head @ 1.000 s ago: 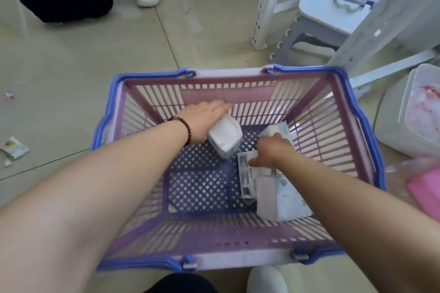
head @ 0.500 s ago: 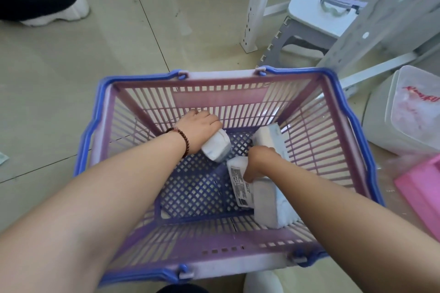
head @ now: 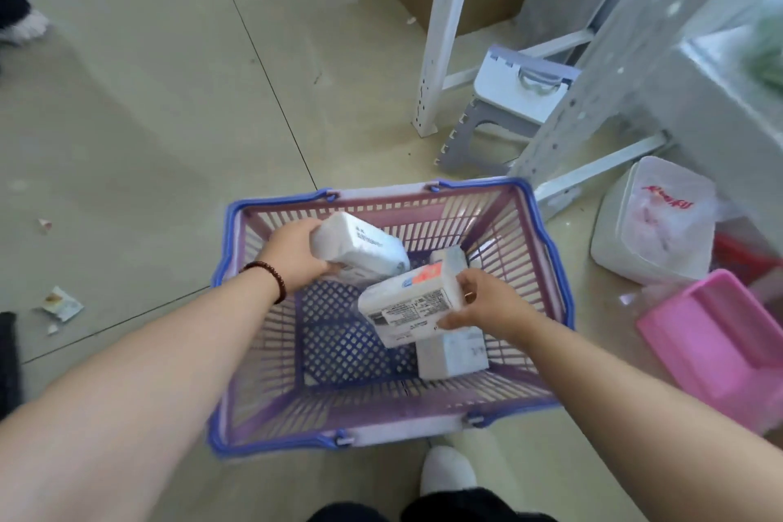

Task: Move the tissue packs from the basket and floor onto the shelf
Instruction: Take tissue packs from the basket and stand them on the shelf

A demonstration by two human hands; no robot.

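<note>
At frame centre over the basket, each hand grips one tissue pack: left hand on the upper pack, right hand on the lower pack, long axes slanting toward the shelf at upper right

Left arm: bare, it comes in from the lower left corner and reaches forward and down, nearly straight.
Left wrist: it wears a dark bead bracelet.
Left hand: palm turned to the right, fingers closed around one end of a white tissue pack; the thumb is below the pack, the other fingers lie over its far edge.
Right arm: bare, it enters from the lower right corner and goes up and to the left.
Right hand: fingers curled around the right end of a second tissue pack, the thumb on the near side.
Both hands: apart from each other, each one grips its own pack.
</note>
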